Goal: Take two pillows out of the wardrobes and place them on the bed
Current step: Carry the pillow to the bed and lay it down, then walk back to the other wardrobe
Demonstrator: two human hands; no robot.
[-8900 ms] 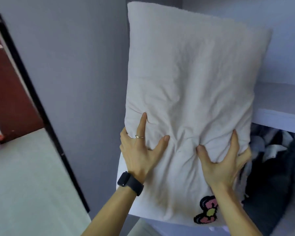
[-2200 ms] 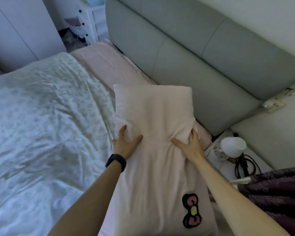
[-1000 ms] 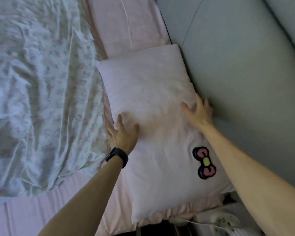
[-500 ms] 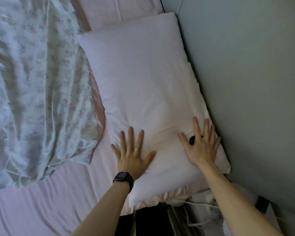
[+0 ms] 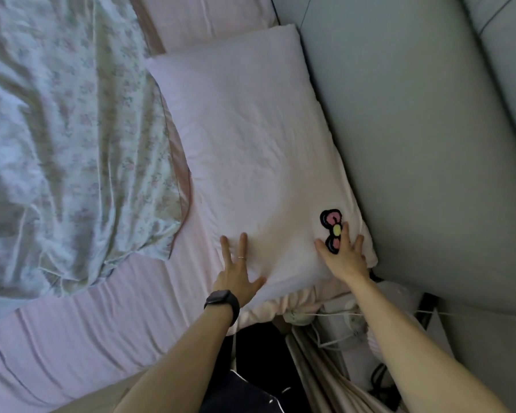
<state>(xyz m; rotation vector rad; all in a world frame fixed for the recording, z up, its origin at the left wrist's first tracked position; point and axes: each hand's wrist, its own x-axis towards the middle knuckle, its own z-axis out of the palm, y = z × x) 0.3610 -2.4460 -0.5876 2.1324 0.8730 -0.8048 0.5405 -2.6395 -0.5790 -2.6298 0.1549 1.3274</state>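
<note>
A pale pink pillow (image 5: 251,138) lies flat on the bed's pink sheet (image 5: 81,329), its long side against the grey headboard (image 5: 414,144). A pink and black bow patch (image 5: 332,231) shows near its near right corner. My left hand (image 5: 239,272), with a ring and a black watch, rests flat with spread fingers on the pillow's near left edge. At the near right corner my right hand (image 5: 344,257) lies flat, fingers spread, partly over the bow. Neither hand grips anything. Only one pillow is in view.
A crumpled floral duvet (image 5: 66,138) covers the left of the bed, beside the pillow. A second pink cushion or sheet fold (image 5: 209,16) lies at the far top. Below the bed's corner sit a white device with cables (image 5: 346,326) and a dark object (image 5: 251,368).
Both hands have slid back toward the pillow's near edge, still flat on it. The right hand has uncovered most of the bow patch. The pillow stays flat against the headboard.
</note>
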